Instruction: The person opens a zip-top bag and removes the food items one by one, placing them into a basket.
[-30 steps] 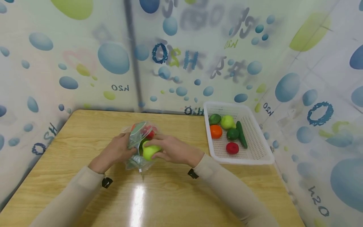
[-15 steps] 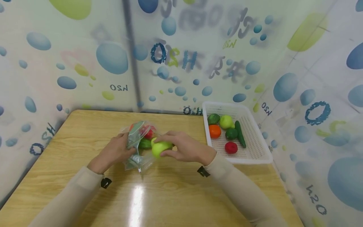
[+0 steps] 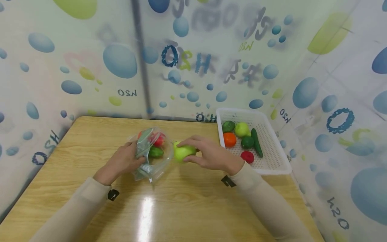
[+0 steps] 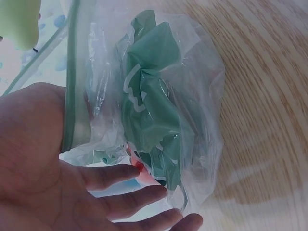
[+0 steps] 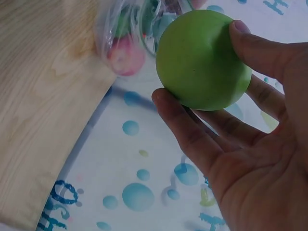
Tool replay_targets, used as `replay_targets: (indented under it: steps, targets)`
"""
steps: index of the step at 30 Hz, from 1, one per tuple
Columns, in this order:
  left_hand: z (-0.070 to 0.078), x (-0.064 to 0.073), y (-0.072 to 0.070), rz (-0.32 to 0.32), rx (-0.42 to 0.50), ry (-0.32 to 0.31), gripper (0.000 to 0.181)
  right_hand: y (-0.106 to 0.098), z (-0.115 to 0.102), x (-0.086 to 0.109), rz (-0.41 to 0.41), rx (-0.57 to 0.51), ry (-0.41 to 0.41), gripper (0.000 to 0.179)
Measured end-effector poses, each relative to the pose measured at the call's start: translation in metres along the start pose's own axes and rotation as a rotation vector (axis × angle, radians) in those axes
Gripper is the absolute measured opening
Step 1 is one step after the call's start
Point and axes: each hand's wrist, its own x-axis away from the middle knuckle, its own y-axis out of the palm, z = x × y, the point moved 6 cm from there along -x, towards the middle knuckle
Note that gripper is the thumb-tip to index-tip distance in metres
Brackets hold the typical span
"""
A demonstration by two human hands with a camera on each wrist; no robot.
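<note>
A clear zip bag with a green printed panel (image 3: pixel 145 144) lies on the wooden table, its mouth toward the right. My left hand (image 3: pixel 122 161) holds the bag's edge, its thumb over the rim; in the left wrist view several fingers stretch along the outside. Inside the bag are a green vegetable (image 3: pixel 155 152) and a red fruit (image 3: pixel 159 138), with something orange partly hidden behind. Just right of the mouth, my right hand (image 3: pixel 211 154) grips a green pear (image 3: pixel 183 152) between thumb and fingers. Its rounded end fills the right wrist view, and its stem shows in the left wrist view.
A white perforated basket (image 3: pixel 276 158) stands at the table's back right. It holds several items, among them an orange fruit (image 3: pixel 229 139), a red fruit (image 3: pixel 247 157), a cucumber (image 3: pixel 257 143) and a yellow-green fruit (image 3: pixel 242 129). Patterned curtains surround the table.
My right hand has drawn the green pear rightward, out of the bag's mouth, uncovering the green vegetable inside. My left hand has stayed at the bag's edge.
</note>
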Motion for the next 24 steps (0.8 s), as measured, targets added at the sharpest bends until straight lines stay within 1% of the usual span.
replay_targets:
  steps: [5,12,14,19,24]
  targets:
    - [-0.001,0.001,-0.001,0.004,-0.006,-0.004,0.091,-0.013,0.009,0.011,0.040,0.011,0.022,0.053]
    - [-0.003,0.002,-0.002,0.012,-0.018,-0.008,0.093,-0.032,0.025,0.028,0.116,0.076,0.033,0.056]
    - [-0.003,0.002,-0.001,0.008,-0.022,-0.015,0.093,-0.038,0.032,0.033,0.134,0.086,0.047,0.056]
    - [-0.005,0.002,-0.001,-0.003,-0.024,-0.031,0.093,-0.053,0.051,0.047,0.160,0.106,0.140,0.056]
    - [-0.007,0.003,-0.001,0.005,-0.014,-0.030,0.090,-0.069,0.075,0.060,0.168,0.175,0.235,0.056]
